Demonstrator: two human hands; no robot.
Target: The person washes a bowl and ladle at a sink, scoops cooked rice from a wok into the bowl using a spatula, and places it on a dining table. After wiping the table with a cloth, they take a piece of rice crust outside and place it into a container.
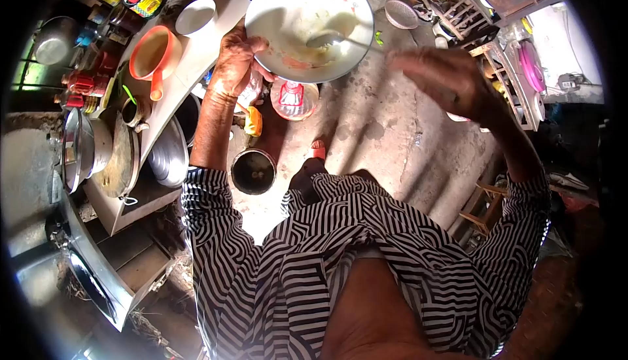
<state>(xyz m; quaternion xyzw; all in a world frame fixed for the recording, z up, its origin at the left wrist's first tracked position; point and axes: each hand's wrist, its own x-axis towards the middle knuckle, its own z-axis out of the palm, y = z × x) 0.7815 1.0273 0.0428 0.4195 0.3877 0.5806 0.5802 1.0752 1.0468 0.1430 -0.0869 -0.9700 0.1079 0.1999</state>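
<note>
My left hand (235, 62) grips the left rim of a wide white plate (278, 7), its thumb lying over the edge. The plate is held up and shows reddish and pale smears on its inner surface. A metal spoon (325, 39) rests its bowl inside the plate, over a little pale food. Its handle runs right, past the rim, to the fingers of my right hand (448, 79). That hand is somewhat blurred, closed on the handle's end.
On the counter (186, 72) at left stand an orange-rimmed saucepan (154, 56) and a white bowl (196, 17). A dark pot (254, 171) and a tub (294, 100) sit on the concrete floor (373, 131). Wooden racks (517, 79) line the right side.
</note>
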